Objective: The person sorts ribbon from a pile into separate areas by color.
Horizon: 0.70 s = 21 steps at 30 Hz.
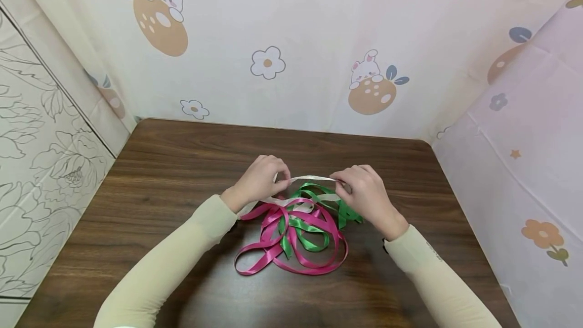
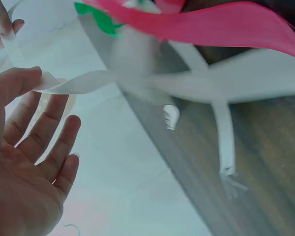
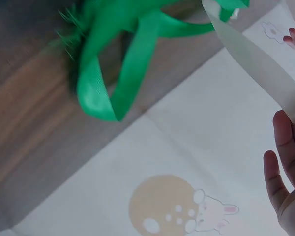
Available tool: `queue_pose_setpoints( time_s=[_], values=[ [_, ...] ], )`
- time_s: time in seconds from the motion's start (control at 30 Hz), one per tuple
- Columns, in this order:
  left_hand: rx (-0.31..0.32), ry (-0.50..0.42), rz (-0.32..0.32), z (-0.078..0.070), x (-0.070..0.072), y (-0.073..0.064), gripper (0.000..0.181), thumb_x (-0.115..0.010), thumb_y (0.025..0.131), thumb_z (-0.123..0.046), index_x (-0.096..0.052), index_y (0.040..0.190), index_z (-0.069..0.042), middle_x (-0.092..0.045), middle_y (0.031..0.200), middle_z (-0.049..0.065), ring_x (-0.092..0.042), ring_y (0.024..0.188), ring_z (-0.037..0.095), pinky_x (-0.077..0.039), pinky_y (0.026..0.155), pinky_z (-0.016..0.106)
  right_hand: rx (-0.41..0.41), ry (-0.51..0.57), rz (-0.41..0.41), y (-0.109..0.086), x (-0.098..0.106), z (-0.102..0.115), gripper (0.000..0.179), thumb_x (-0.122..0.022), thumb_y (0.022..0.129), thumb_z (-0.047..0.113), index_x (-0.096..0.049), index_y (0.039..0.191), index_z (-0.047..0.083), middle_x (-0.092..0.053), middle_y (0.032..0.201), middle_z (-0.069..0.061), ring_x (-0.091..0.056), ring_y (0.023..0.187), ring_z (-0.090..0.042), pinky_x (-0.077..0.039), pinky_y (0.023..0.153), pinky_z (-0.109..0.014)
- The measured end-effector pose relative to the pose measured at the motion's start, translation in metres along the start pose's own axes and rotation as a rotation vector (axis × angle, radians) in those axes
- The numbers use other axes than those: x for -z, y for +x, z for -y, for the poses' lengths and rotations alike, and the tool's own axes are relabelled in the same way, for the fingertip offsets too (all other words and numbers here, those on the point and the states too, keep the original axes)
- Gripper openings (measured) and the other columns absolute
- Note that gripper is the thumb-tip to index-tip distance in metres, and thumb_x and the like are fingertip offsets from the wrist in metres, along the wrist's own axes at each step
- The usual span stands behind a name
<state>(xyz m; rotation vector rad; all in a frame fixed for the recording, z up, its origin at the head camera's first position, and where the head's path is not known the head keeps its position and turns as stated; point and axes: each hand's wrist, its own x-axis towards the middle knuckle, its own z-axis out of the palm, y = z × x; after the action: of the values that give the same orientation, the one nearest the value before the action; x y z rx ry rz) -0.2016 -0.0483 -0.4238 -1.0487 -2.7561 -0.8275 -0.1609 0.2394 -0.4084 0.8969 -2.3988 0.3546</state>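
Observation:
A white ribbon [image 1: 314, 177] is stretched between both hands above the table. One part of it is pinched between the thumb and forefinger of my left hand [image 1: 261, 181], whose other fingers spread loosely in the left wrist view. My right hand [image 1: 364, 194] pinches the ribbon farther along. Below lies a loose tangle of pink ribbon [image 1: 330, 267] and green ribbon [image 1: 314, 227], with more white loops among them. In the right wrist view a green loop [image 3: 123, 98] hangs near the frayed green ends. A frayed white end [image 2: 228, 169] shows in the left wrist view.
The tangle sits on a dark wood-grain table [image 1: 196, 146]. Behind and to the right hang pale printed curtains [image 1: 314, 24]; a white panel with flower line drawings [image 1: 50, 156] stands on the left.

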Motion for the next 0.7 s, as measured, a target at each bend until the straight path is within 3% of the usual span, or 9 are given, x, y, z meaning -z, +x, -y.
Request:
queue_pose_setpoints(
  time_s=[0.4,0.7],
  values=[
    [-0.004,-0.025,-0.099,-0.006,0.028,0.003,0.007,-0.078,0.092,-0.022,-0.076,0.093,-0.015,-0.078,0.097,0.000,-0.068,0.099,0.021,-0.049,0.105,0.050,0.031,0.042,-0.077,0.023,0.023,-0.004,0.017,-0.079,0.082,0.000,-0.079,0.098,0.007,-0.077,0.086,-0.006,-0.064,0.072,-0.020,-0.055,0.084,-0.047],
    [-0.047,-0.051,-0.205,-0.013,0.052,0.005,0.007,-0.075,0.093,-0.019,-0.075,0.093,-0.012,-0.077,0.097,0.002,-0.069,0.100,0.025,-0.049,0.103,0.049,-0.033,0.087,-0.108,0.038,0.044,-0.006,0.016,-0.074,0.087,0.000,-0.079,0.099,0.008,-0.078,0.090,-0.006,-0.064,0.074,-0.020,-0.051,0.086,-0.044]
  ],
)
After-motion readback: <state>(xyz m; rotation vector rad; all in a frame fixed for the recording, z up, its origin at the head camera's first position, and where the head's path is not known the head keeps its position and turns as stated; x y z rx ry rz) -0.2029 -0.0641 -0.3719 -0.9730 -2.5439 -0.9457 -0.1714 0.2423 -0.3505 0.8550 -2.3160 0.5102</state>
